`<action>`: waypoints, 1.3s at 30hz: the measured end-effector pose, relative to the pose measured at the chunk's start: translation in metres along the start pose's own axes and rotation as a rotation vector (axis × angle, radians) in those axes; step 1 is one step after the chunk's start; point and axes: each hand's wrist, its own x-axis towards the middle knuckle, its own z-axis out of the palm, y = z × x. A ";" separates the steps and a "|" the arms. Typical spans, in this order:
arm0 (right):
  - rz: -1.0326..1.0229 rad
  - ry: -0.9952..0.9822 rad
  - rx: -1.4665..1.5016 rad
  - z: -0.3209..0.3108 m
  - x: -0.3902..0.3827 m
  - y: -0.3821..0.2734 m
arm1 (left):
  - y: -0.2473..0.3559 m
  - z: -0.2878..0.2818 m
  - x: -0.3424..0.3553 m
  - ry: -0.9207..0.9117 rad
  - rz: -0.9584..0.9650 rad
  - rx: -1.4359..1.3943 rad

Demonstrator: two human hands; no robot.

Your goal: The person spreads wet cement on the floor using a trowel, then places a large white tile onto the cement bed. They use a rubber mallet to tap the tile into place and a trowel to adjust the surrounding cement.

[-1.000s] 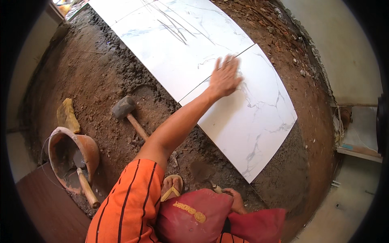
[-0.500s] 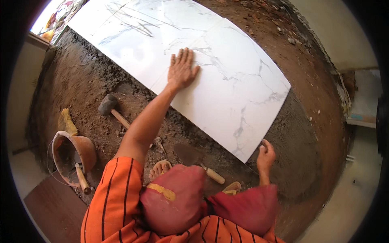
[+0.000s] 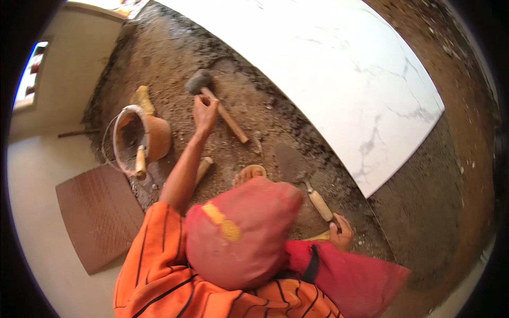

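My left hand (image 3: 204,110) is closed beside the rubber mallet (image 3: 199,81), its curled fingertips at the top of the wooden handle; whether they grip it is hidden. At lower right, my right hand (image 3: 341,231) has curled fingers at the butt of a trowel (image 3: 319,203) lying on the dirt; I cannot make out what they hold. Above the trowel lies a large white marble-patterned tile (image 3: 371,90), its lower corner over grey mortar (image 3: 416,191). My red-clad knees and a foot are beneath me.
A bucket (image 3: 158,138) with a wooden-handled tool inside stands at left, near a yellow piece (image 3: 143,99). Another wooden handle (image 3: 203,169) lies partly behind my left forearm. A brown board (image 3: 95,217) lies at lower left. Walls (image 3: 37,169) border the left, with an opening higher up.
My left hand has left the tile surface and moved down-left to the mallet, fingers now curled. My right hand has dropped from the tile's corner to the trowel handle. The view has swung leftward.
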 end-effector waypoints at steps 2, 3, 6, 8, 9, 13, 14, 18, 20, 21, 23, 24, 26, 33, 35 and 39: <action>0.149 -0.099 0.090 0.000 0.008 -0.017 | -0.046 -0.003 0.009 -0.021 -0.196 0.032; 0.247 -0.117 0.087 -0.011 0.012 -0.021 | -0.004 0.000 -0.011 -0.147 -0.394 -0.148; 0.131 -0.085 0.032 -0.018 0.040 -0.036 | -0.007 0.009 -0.007 -0.169 -0.364 -0.143; 0.003 -0.059 -0.020 -0.020 0.064 -0.044 | -0.019 0.009 0.006 -0.217 -0.330 -0.072; -0.031 -0.055 -0.005 -0.022 0.079 -0.052 | -0.019 0.007 0.009 -0.261 -0.363 -0.188; -0.146 -0.076 0.089 -0.026 0.129 -0.091 | -0.002 -0.021 0.019 -0.486 -0.463 -0.669; -0.145 -0.105 0.135 -0.024 0.139 -0.106 | 0.008 -0.029 0.012 -0.522 -0.474 -0.803; -0.134 -0.260 0.372 -0.006 0.170 -0.139 | 0.065 -0.036 -0.022 -0.720 -0.260 -0.808; -0.301 -0.223 0.200 -0.009 0.183 -0.160 | 0.109 -0.023 -0.044 -0.828 -0.103 -0.783; -0.384 -0.203 0.121 -0.006 0.188 -0.169 | 0.130 -0.020 -0.054 -0.913 -0.052 -0.795; -0.306 -0.182 0.041 -0.014 0.192 -0.186 | 0.183 -0.005 -0.076 -0.990 0.026 -0.892; -0.189 -0.193 0.083 -0.014 0.194 -0.187 | 0.199 0.008 -0.083 -0.992 0.119 -0.850; -0.257 0.045 0.099 -0.013 0.203 -0.180 | 0.231 0.022 -0.085 -1.037 0.341 -0.671; 0.011 0.119 0.847 -0.084 0.235 -0.168 | 0.254 0.140 0.006 -0.545 0.836 0.347; -0.039 0.216 0.966 -0.101 0.248 -0.176 | 0.237 0.160 0.036 -0.443 0.787 0.351; -0.157 0.352 1.164 -0.118 0.299 -0.184 | 0.210 0.175 0.034 -0.359 0.761 0.467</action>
